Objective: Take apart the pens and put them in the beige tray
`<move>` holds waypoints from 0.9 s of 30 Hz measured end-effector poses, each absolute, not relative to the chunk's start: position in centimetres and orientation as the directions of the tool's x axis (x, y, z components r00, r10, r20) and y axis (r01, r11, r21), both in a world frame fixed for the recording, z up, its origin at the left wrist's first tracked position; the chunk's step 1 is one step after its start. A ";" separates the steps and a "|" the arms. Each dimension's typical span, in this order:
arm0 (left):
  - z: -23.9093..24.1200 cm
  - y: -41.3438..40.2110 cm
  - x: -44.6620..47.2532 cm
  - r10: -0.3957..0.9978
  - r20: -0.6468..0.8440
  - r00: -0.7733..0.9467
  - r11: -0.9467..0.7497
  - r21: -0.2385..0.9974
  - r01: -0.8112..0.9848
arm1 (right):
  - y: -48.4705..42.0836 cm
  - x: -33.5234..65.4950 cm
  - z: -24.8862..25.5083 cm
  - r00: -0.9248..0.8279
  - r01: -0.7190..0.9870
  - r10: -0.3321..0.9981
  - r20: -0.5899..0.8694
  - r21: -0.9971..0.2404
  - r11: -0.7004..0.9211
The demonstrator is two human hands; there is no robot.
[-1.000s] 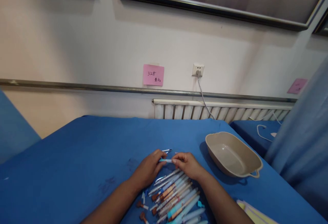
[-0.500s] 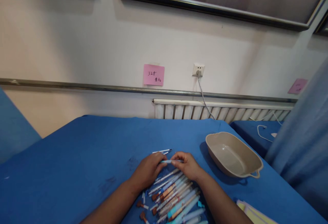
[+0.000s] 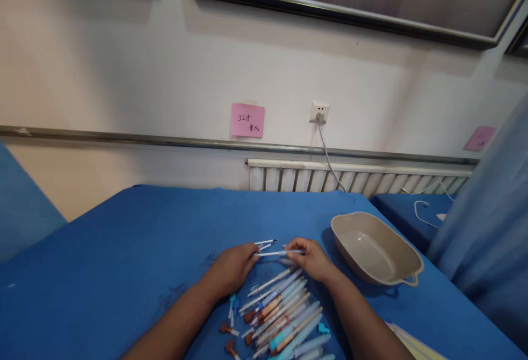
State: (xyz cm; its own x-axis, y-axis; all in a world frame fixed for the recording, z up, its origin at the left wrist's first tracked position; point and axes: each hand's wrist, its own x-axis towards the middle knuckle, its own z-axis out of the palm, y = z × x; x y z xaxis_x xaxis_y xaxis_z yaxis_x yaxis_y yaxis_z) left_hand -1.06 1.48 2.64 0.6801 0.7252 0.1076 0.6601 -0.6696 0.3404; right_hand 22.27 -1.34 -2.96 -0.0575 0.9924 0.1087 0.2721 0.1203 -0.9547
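Observation:
My left hand (image 3: 235, 266) pinches the left end of a thin white pen refill (image 3: 270, 254). The refill's other end runs into a pale pen barrel (image 3: 291, 252), which my right hand (image 3: 311, 261) grips with thumb and fingers. More white refills (image 3: 267, 242) with dark tips lie just beyond my left fingertips. Below both hands, several pastel pens (image 3: 284, 316) lie side by side in a slanting row. Small brown pen parts (image 3: 227, 327) and blue-green pieces (image 3: 232, 300) are scattered left of the row.
A beige basin (image 3: 377, 250) with a handle stands right of my right hand on the blue-covered table (image 3: 136, 255). Yellowish papers (image 3: 414, 343) lie at the lower right. A wall with a radiator (image 3: 301, 176) and a plugged-in cord (image 3: 328, 154) borders the far edge.
My hands have moved apart, the left a little leftward and the right a little rightward. A length of white refill now shows between them, outside the barrel.

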 end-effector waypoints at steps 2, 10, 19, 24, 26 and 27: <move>2.8 1.6 -1.2 0.724 0.107 0.682 -0.672 0.334 0.661 | -1.2 22.9 -3.1 -0.045 0.244 0.995 0.092 -0.965 0.101; 1.9 1.2 -0.4 0.734 0.078 0.674 -0.657 0.331 0.677 | -0.8 23.6 -3.6 0.031 0.419 0.991 0.129 -0.902 0.104; 2.1 1.6 -0.7 0.765 0.064 0.641 -0.631 0.273 0.726 | -0.4 24.4 -3.7 0.129 0.444 0.973 0.192 -0.888 0.117; 2.7 1.2 -0.3 0.774 0.012 0.634 -0.623 0.194 0.757 | -1.0 22.9 -3.2 0.021 0.374 0.989 0.145 -0.919 0.126; 3.0 1.1 -0.3 0.780 -0.006 0.626 -0.612 0.201 0.765 | -1.3 22.4 -3.0 -0.008 0.311 0.995 0.098 -0.946 0.096; 3.1 1.1 -0.4 0.785 -0.017 0.619 -0.603 0.206 0.770 | -1.4 22.1 -2.9 -0.026 0.285 0.997 0.074 -0.955 0.078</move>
